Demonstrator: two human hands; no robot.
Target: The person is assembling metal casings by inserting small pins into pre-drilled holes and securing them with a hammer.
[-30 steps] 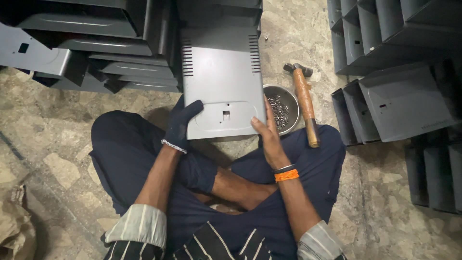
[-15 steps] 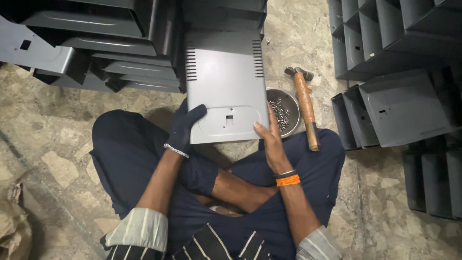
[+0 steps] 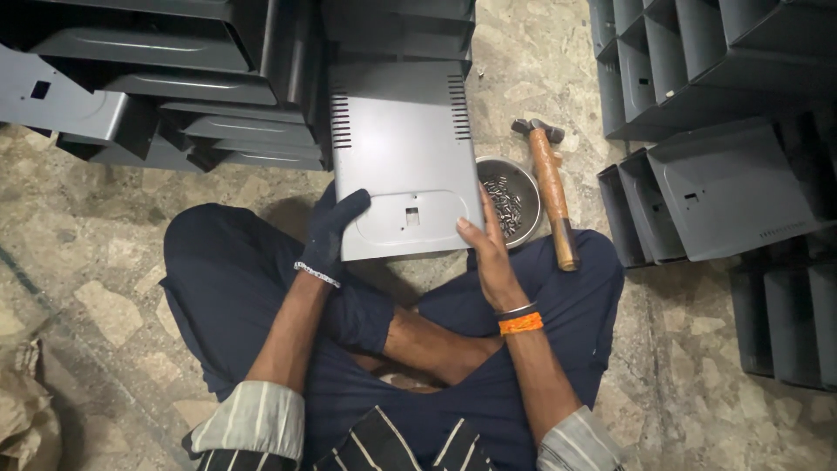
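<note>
One grey metal cover panel [image 3: 403, 157], one wooden-handled hammer [image 3: 550, 187] and one round metal bowl [image 3: 523, 174] of many small screws [image 3: 504, 202]; the stacked grey panels around are too many to count.

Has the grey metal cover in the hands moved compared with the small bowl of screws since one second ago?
Cannot tell. The grey metal cover sits beside the bowl of screws much as before; the small shifts seem to come from the camera.
</note>
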